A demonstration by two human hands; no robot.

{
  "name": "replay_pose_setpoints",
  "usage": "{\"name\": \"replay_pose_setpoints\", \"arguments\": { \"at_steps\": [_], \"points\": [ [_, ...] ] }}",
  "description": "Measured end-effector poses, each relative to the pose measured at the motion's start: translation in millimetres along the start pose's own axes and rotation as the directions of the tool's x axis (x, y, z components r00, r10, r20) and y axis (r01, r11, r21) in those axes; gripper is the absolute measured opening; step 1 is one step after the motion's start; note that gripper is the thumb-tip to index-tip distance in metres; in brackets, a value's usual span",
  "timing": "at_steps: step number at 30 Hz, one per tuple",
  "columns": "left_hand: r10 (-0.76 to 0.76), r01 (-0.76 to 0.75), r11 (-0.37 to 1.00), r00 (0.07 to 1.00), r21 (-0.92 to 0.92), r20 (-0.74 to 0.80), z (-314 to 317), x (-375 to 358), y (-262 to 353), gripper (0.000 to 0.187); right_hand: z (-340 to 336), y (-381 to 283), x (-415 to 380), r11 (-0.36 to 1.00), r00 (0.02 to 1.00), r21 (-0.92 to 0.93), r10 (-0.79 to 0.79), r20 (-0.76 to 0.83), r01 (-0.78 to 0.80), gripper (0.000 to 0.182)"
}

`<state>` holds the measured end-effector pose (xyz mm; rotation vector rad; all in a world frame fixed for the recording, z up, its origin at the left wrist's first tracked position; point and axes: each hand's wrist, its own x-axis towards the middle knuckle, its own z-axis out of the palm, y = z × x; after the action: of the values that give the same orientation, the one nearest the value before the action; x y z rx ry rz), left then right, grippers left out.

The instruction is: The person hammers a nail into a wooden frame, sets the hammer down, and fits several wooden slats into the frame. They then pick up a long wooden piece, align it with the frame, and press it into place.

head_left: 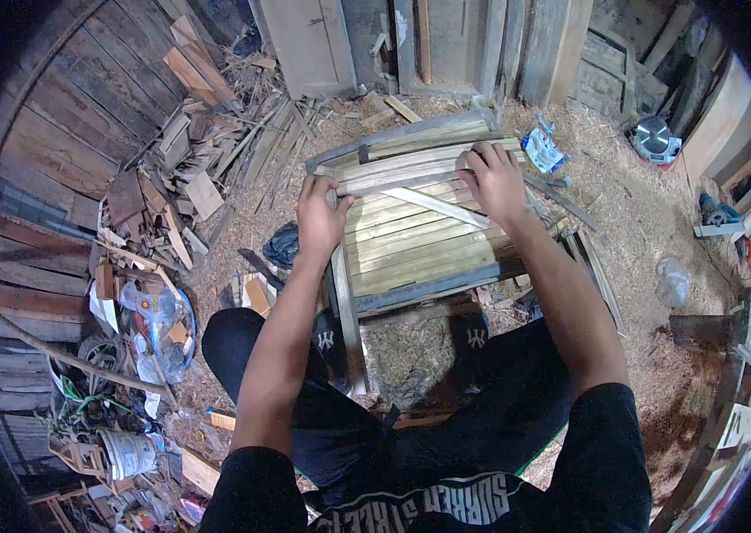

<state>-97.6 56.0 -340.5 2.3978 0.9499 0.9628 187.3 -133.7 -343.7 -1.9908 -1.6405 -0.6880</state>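
The right hand [493, 182] hides part of the wood strips [411, 171]; the bucket print [131, 457] seems too small to read

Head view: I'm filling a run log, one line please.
left hand: gripping wooden strips, left end; right hand: gripping them, farther right; slatted panel: beneath strips

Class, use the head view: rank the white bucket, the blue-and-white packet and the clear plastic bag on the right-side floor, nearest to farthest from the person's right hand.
1. Blue-and-white packet: just right of the right hand.
2. Clear plastic bag: floor, farther right.
3. White bucket: far left, lower corner.
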Motion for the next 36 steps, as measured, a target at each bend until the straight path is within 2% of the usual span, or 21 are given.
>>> {"name": "replay_pose_setpoints", "arguments": {
  "at_steps": [9,11,18,20,27,36],
  "points": [
    [-0.010,0.010,1.000,1.000,-0.005,0.003,-0.8,-0.6,2.2,0.037,-2.4,-0.3,0.4,1.000,1.000,0.024,-0.001,-0.002,0.001,0.027],
    [-0.014,0.014,1.000,1.000,-0.004,0.002,-1.2,-0.8,3.4,0.037,-2.3,0.1,-0.3,1.000,0.998,0.003,0.023,0.065,-0.024,0.025],
    [-0.016,0.017,1.000,1.000,-0.024,0.013,-0.8,-0.6,2.6,0.037,-1.2,0.2,-0.9,1.000,0.997,0.011,0.028,0.066,-0.029,0.026],
    [-0.019,0.019,1.000,1.000,-0.020,0.014,-0.8,-0.7,2.8,0.036,-2.3,-0.4,0.9,1.000,1.000,0.011,-0.001,-0.011,0.001,0.027],
    [-0.016,0.016,0.999,1.000,-0.030,0.011,0.3,-0.9,0.3,0.035,1.1,1.2,-0.9,1.000,1.000,0.011,-0.006,-0.019,0.006,0.027],
    [-0.002,0.002,1.000,1.000,-0.007,0.009,-2.0,-0.8,3.2,0.035,1.7,1.2,-1.8,0.999,0.998,0.023,0.030,0.050,-0.031,0.025]
  ]
}}
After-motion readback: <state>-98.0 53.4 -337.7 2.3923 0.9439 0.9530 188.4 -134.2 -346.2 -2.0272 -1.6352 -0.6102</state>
